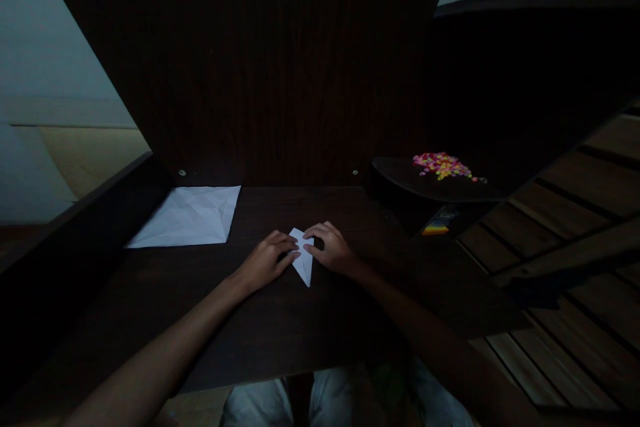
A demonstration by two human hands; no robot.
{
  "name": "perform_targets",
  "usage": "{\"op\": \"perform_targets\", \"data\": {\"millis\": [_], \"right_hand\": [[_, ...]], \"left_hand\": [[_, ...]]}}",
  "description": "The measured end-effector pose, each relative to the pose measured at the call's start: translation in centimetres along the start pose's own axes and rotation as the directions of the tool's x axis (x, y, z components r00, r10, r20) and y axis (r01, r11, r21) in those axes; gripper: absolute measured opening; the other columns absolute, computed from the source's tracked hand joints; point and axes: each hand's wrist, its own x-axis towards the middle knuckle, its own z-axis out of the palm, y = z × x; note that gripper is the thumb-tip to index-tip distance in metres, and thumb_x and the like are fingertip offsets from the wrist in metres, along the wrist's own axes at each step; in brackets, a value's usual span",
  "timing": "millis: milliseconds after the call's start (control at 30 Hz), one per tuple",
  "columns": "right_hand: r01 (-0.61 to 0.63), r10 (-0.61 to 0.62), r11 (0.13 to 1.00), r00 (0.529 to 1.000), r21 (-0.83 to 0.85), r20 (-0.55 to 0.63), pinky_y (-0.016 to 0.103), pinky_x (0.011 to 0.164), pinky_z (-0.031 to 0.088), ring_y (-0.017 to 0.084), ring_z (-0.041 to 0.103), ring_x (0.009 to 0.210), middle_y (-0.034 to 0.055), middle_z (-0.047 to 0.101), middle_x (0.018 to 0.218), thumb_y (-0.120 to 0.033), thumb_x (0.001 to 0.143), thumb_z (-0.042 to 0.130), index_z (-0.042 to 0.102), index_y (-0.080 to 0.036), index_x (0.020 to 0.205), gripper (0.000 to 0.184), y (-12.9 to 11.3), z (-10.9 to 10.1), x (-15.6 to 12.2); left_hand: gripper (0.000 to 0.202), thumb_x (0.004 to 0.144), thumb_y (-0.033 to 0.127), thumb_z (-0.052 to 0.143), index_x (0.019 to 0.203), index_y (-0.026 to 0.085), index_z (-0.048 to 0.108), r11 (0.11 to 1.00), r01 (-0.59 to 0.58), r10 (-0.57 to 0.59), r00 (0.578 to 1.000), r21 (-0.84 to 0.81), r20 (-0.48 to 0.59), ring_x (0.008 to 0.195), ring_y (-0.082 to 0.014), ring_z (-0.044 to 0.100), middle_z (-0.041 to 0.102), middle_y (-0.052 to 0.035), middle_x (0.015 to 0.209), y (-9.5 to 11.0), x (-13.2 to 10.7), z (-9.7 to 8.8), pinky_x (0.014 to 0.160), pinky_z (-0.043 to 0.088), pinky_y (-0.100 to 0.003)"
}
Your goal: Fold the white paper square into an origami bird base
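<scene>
A small white folded paper [303, 265] lies on the dark desk, kite-shaped with its narrow point toward me and a crease down its middle. My left hand [270, 256] holds its left edge, thumb and fingers on the paper. From the other side, my right hand [332, 250] grips the upper right part, its thumb on the surface and its fingers bent over the far edge. Parts of the paper are hidden under the fingers of both hands.
To the left lies a large creased white sheet [193, 217]. Several pink, red and yellow small pieces [443, 165] are heaped on a raised corner shelf [400, 170]. A rainbow-coloured item [437, 223] sits below it. A dark panel [300, 80] rises behind the desk [260, 340].
</scene>
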Motion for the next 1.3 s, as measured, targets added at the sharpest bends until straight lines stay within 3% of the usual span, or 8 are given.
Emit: {"op": "perform_targets", "data": {"millis": [133, 267, 467, 667, 800, 1033, 1300], "right_hand": [[-0.088, 0.091, 0.989, 0.996, 0.115, -0.017, 0.034, 0.079, 0.045, 0.019, 0.056, 0.084, 0.0048, 0.066, 0.095, -0.015, 0.072, 0.067, 0.064, -0.018, 0.099, 0.027, 0.0, 0.2, 0.3], [-0.174, 0.183, 0.964, 0.983, 0.201, -0.029, 0.031, 0.073, 0.045, 0.017, 0.054, 0.077, 0.0036, 0.066, 0.089, -0.01, 0.068, 0.067, 0.062, -0.017, 0.11, 0.043, 0.5, 0.4, 0.4], [-0.171, 0.171, 0.973, 0.985, 0.155, 0.012, 0.031, 0.072, 0.044, 0.016, 0.052, 0.073, 0.0027, 0.065, 0.085, -0.011, 0.069, 0.066, 0.061, -0.014, 0.118, 0.049, 0.6, 0.3, 0.5], [-0.069, 0.069, 0.996, 0.998, 0.052, 0.008, 0.033, 0.077, 0.045, 0.018, 0.054, 0.084, 0.0042, 0.061, 0.087, -0.011, 0.074, 0.065, 0.068, -0.018, 0.099, 0.026, 0.1, -0.1, 0.3], [0.048, -0.048, 0.999, 0.999, 0.005, 0.021, 0.034, 0.08, 0.045, 0.019, 0.055, 0.086, 0.005, 0.062, 0.088, -0.012, 0.079, 0.064, 0.068, -0.017, 0.086, 0.01, 0.2, -0.2, 0.1], [0.275, -0.259, 0.958, 0.952, -0.084, 0.162, 0.032, 0.075, 0.045, 0.018, 0.055, 0.084, 0.0067, 0.063, 0.088, -0.012, 0.086, 0.055, 0.07, -0.015, 0.087, 0.015, 0.1, -1.2, -0.1], [0.385, -0.317, 0.885, 0.91, -0.261, 0.266, 0.035, 0.077, 0.042, 0.022, 0.051, 0.088, 0.0091, 0.057, 0.095, -0.018, 0.081, 0.057, 0.069, -0.016, 0.094, 0.018, -1.0, -2.1, -1.0]], "left_hand": [[0.02, 0.09, 0.028, 0.053, 0.105, 0.019, 0.063, 0.996, 0.088, -0.09, 0.995, -0.033, -0.049, 0.099, -0.0214, 0.058, 0.066, -0.0061, 0.105, -0.3, 0.1, 0.2, 0.091, 0.047, -0.038], [0.042, 0.084, 0.033, 0.061, 0.121, 0.013, 0.056, 0.971, 0.226, -0.217, 0.969, 0.076, -0.119, 0.11, -0.0274, 0.05, 0.06, -0.0118, 0.118, -0.5, 0.0, 0.5, 0.097, 0.042, -0.046], [0.03, 0.086, 0.034, 0.058, 0.111, 0.018, 0.063, 0.958, 0.256, -0.251, 0.966, 0.129, -0.056, 0.112, -0.0301, 0.047, 0.059, -0.01, 0.12, -0.7, 0.0, 0.5, 0.093, 0.04, -0.051], [0.019, 0.089, 0.028, 0.054, 0.102, 0.018, 0.063, 0.973, 0.22, -0.217, 0.975, 0.072, -0.048, 0.102, -0.0251, 0.052, 0.064, -0.0078, 0.108, -0.7, 0.2, 0.2, 0.089, 0.042, -0.046], [0.017, 0.091, 0.024, 0.05, 0.095, 0.018, 0.066, 0.989, 0.133, -0.131, 0.991, 0.063, -0.04, 0.094, -0.022, 0.055, 0.065, -0.0063, 0.097, -1.0, 0.2, -0.1, 0.088, 0.044, -0.041], [0.031, 0.087, 0.006, 0.043, 0.101, 0.018, 0.068, 0.978, -0.08, 0.061, 0.993, 0.194, 0.102, 0.085, -0.02, 0.055, 0.06, -0.0081, 0.089, -0.9, -0.1, -0.8, 0.077, 0.049, -0.032], [0.024, 0.088, 0.021, 0.049, 0.101, 0.018, 0.069, 0.94, -0.089, 0.063, 0.994, 0.329, 0.087, 0.091, -0.0244, 0.056, 0.061, -0.0088, 0.091, 0.4, -0.4, -0.9, 0.09, 0.046, -0.042]]}}
